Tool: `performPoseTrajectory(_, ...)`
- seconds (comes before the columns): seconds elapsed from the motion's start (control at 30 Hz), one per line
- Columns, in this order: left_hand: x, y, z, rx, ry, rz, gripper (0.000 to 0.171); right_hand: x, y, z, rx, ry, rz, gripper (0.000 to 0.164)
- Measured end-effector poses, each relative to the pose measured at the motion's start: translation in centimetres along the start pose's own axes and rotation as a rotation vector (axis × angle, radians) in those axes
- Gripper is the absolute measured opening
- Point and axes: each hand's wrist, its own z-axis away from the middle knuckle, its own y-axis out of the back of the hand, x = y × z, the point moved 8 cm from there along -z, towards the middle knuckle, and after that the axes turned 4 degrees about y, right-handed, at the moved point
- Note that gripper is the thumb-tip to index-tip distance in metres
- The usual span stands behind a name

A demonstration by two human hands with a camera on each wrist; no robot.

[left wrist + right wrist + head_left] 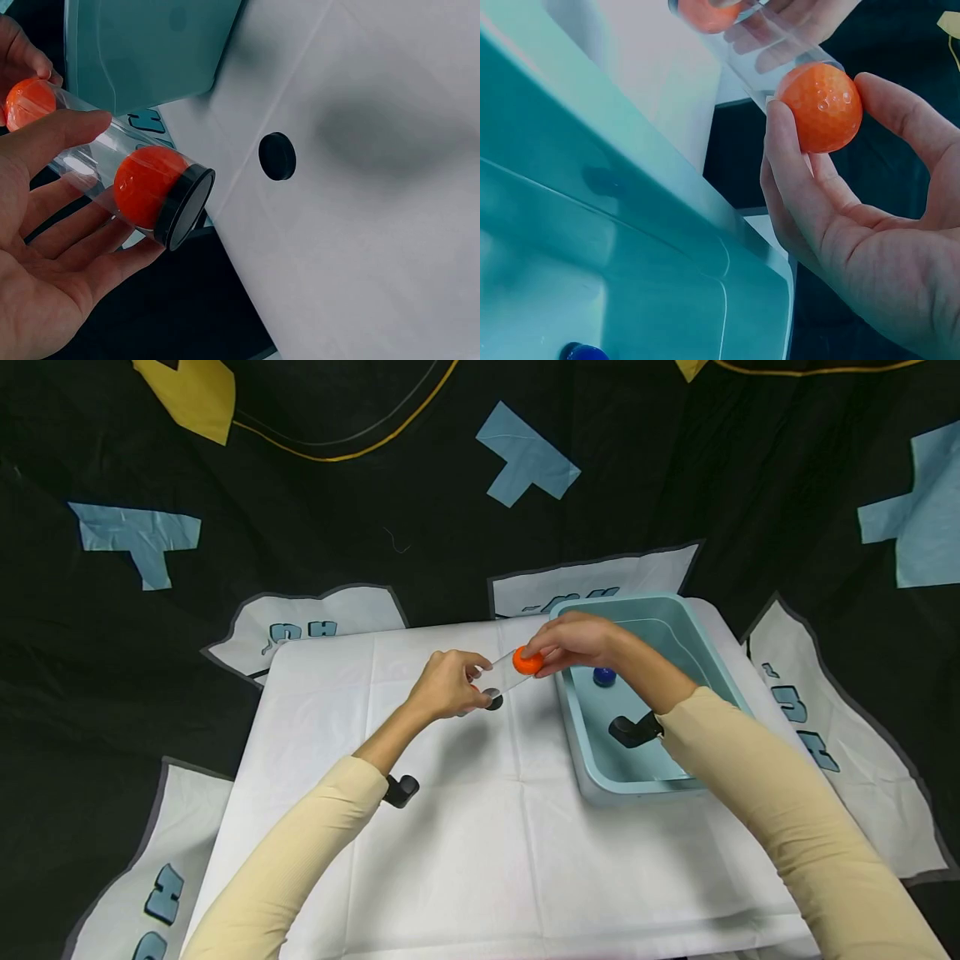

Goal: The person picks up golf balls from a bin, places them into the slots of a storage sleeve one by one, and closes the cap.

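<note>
My left hand [441,685] grips a clear plastic tube [97,146], tilted above the white table. A black cap [186,208] closes the tube's lower end, and an orange golf ball [146,184] lies inside against it. At the upper, uncapped end, my right hand [581,639] pinches a second orange golf ball [823,109] between thumb and fingers. That ball sits at the tube's mouth, partly within the rim. A loose black cap [277,156] lies on the table below my left hand.
A light blue bin [588,777] stands on the table's right side, under my right forearm. One dark blue ball [604,677] lies in it. White tablecloth [450,877] covers the table, with a black curtain [300,527] behind.
</note>
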Motion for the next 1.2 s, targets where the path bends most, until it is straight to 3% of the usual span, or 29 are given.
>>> performPoseTrajectory(0.6, 0.31, -0.27, -0.04, -0.012, 0.010, 0.038, 0.044, 0.52, -0.33, -0.09, -0.004, 0.004, 0.005, 0.039)
performPoseTrajectory(1.2, 0.17, -0.36, -0.01, -0.006, 0.008, 0.017, 0.044, 0.57, -0.64, -0.03, -0.014, 0.004, 0.006, 0.033)
